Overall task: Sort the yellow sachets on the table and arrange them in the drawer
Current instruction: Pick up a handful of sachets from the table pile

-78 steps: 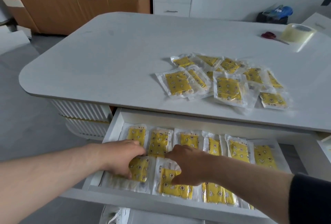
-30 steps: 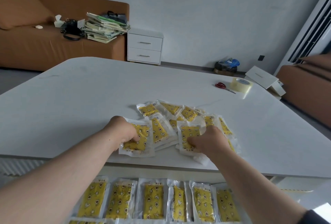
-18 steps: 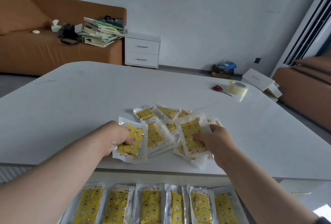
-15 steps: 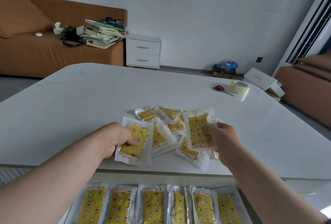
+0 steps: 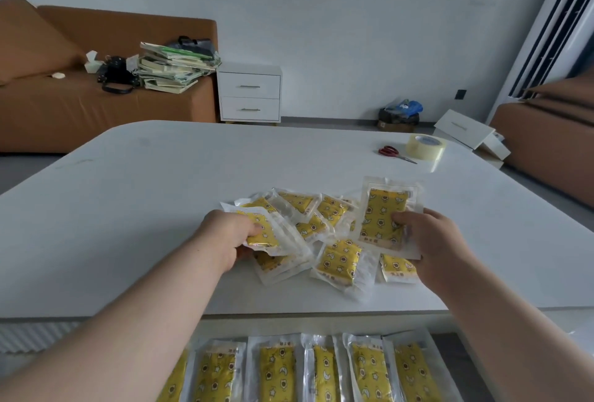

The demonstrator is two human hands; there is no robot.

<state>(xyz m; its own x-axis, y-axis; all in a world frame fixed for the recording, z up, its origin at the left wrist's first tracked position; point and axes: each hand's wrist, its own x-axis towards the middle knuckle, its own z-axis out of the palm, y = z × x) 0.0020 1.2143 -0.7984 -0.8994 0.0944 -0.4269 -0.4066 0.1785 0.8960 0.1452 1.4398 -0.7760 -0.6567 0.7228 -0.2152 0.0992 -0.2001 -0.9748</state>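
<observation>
A pile of sachets [image 5: 321, 218] lies on the tabletop [image 5: 128, 208] near its front edge. The left hand [image 5: 225, 237] grips one sachet [image 5: 266, 234] at the pile's nine o'clock, and the right hand [image 5: 430, 241] grips another sachet [image 5: 382, 215] at three. Scissors [image 5: 390, 151] lie just left of a tape roll [image 5: 425, 146] at one o'clock, well behind the pile. At six, a row of sachets [image 5: 321, 369] lies in the drawer [image 5: 321, 324].

Well beyond the fingers [image 5: 430, 214] of the right hand [image 5: 432, 241] lie red-handled metal scissors [image 5: 390, 151], just beside a roll of clear packing tape [image 5: 426, 146]. Far past the fingers [image 5: 251, 227] of the left hand [image 5: 225, 237] stands a brown fabric sofa [image 5: 64, 109]. It bears a slumped stack of pale booklets [image 5: 173, 70] and a black bag [image 5: 115, 75]. A white two-drawer cabinet [image 5: 250, 93] stands beside it.
</observation>
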